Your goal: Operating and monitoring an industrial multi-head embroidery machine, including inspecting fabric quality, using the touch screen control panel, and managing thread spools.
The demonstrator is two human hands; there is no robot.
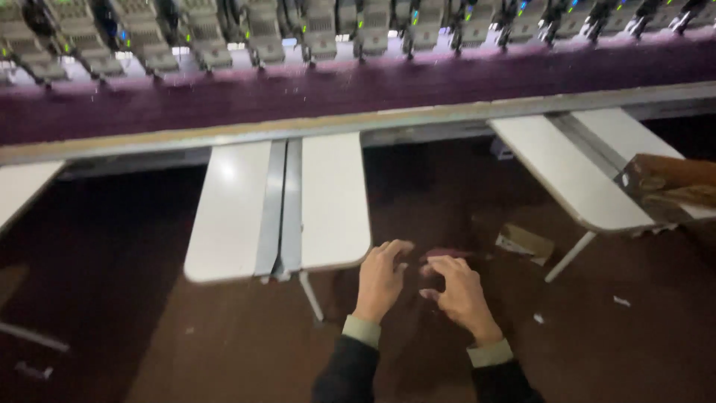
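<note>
Both hands pinch a small dark reddish piece [445,254]: left hand [382,280] with fingers curled, right hand [461,292] fingertips closed on it (blurred), just beside the white table's [333,201] rounded edge, over open brown floor [224,336].

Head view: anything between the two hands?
Yes. In the head view a small dark reddish piece shows between the left hand and right hand, at the fingertips; too blurred to identify. Below it, only brown floor.
</note>
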